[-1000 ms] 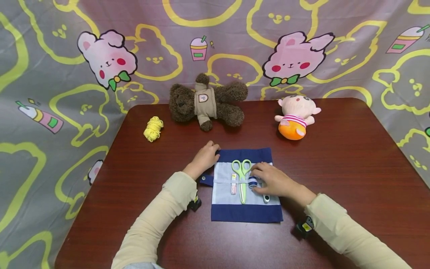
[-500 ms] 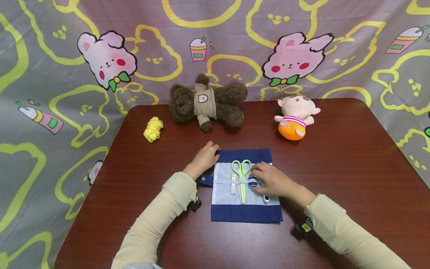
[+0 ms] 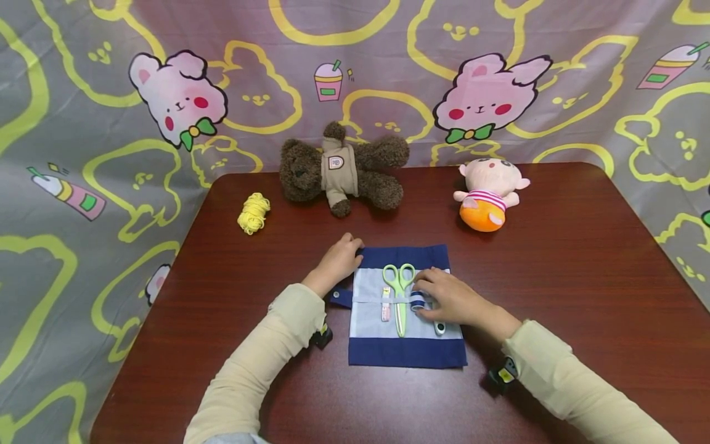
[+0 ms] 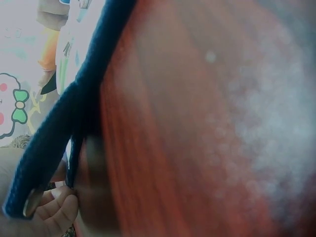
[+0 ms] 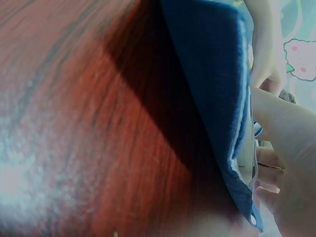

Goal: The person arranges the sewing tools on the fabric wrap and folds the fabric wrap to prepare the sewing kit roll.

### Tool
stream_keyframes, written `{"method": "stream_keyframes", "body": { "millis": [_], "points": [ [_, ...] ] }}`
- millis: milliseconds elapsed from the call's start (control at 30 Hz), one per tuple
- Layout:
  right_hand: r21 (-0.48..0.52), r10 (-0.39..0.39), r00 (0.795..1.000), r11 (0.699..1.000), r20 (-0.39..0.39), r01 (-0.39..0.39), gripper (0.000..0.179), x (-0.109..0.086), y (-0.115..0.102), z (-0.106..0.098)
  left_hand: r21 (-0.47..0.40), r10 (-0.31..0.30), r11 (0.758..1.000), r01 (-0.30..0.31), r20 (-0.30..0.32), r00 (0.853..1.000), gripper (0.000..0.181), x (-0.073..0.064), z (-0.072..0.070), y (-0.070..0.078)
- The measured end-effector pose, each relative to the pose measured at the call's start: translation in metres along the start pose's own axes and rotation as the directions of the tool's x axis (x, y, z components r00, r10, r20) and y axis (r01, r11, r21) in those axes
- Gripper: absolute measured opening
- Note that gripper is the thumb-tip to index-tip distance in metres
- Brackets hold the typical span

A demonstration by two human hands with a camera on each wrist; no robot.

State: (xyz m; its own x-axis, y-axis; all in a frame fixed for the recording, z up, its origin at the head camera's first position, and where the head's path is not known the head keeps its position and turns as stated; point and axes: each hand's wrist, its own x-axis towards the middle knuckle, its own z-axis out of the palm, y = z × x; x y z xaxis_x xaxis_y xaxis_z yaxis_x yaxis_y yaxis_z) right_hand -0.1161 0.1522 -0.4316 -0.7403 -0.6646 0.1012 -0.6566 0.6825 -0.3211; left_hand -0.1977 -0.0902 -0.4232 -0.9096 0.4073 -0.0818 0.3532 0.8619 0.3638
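A navy and pale-blue fabric tool roll (image 3: 407,353) lies unrolled on the table. My left hand (image 3: 338,262) pinches its far left corner; the left wrist view shows the fingertips (image 4: 66,205) at the cloth edge. Across the roll's middle, an elastic band holds a pink-and-white strip (image 3: 385,309), green-handled scissors (image 3: 400,287) and a small blue-and-white striped spool (image 3: 418,301). My right hand (image 3: 457,299) has its thumb and fingers curled about the spool. Partly hidden below that hand is a white-ended tool (image 3: 439,328). A snap tab (image 3: 341,298) sticks out left.
Along the back of the brown table (image 3: 571,246) lie a yellow yarn skein (image 3: 254,213), a brown teddy bear (image 3: 341,169) and a pink plush toy (image 3: 489,194). A patterned curtain (image 3: 383,68) hangs behind the table's far edge and along both sides.
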Motion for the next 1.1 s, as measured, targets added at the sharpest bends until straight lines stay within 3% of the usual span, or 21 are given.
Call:
{"method": "stream_keyframes", "body": {
  "millis": [500,1100],
  "points": [
    [0.002,0.039,0.998,0.999,0.043,-0.039,0.037,0.0002,-0.0016,-0.0017,0.004,0.0,1.0,0.0,-0.005,1.0,0.027,0.0002,0.0006,-0.0002],
    [0.014,0.038,0.999,0.999,0.034,-0.039,0.037,-0.0005,-0.0002,-0.0004,0.01,0.013,1.0,-0.013,-0.009,1.0,0.027,0.0,0.001,-0.0008]
  ]
}}
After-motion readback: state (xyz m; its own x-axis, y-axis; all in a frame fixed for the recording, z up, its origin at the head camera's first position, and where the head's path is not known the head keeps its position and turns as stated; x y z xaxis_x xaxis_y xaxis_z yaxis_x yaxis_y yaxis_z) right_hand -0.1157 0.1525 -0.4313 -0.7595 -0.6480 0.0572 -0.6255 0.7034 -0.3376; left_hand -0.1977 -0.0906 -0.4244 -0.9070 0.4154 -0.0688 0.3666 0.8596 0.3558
